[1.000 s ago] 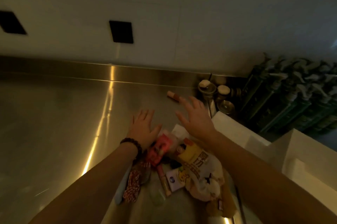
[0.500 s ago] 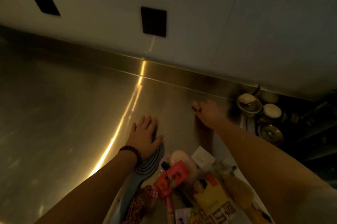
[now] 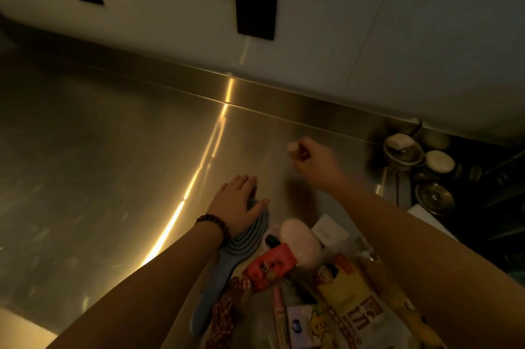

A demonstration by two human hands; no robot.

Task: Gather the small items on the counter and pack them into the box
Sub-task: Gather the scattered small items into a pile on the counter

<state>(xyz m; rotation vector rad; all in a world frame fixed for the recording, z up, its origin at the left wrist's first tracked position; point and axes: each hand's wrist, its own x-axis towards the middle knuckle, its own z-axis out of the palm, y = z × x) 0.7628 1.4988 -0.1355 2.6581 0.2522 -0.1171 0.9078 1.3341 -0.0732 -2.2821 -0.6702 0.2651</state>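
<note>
1. The small tube with a pale cap is up off the tabletop, pinched in the right hand. The capped end pokes out to the left of the curled fingers, so that grip is closed on the tube. It's a bit motion-blurred, so I can't read what the tube actually is.
2. The left hand lies flat with straight, spread fingers, palm pressing on the head of a blue hairbrush. That grip is open, not wrapped round anything. There's a dark bead bracelet on the wrist.
3. The tube sits up and to the right of the left hand, well apart from it, and further back than the pile.
4. The pile is bunched between the two forearms, near the bottom edge: a red packet with a cartoon face, a pink oval soap-looking thing just behind it, a small white box beside that, a yellow packet with print on it, and a red-and-white checked cloth thing next to the brush handle.
5. The tabletop is brushed stainless steel with a bright streak of light running diagonally across it, and a low steel upstand at the back.
6. Behind that is a pale wall with two black rectangles on it. The lighting's dim and yellowish.
7. Far right corner: a few metal jars with pale lids, clustered together.
</note>
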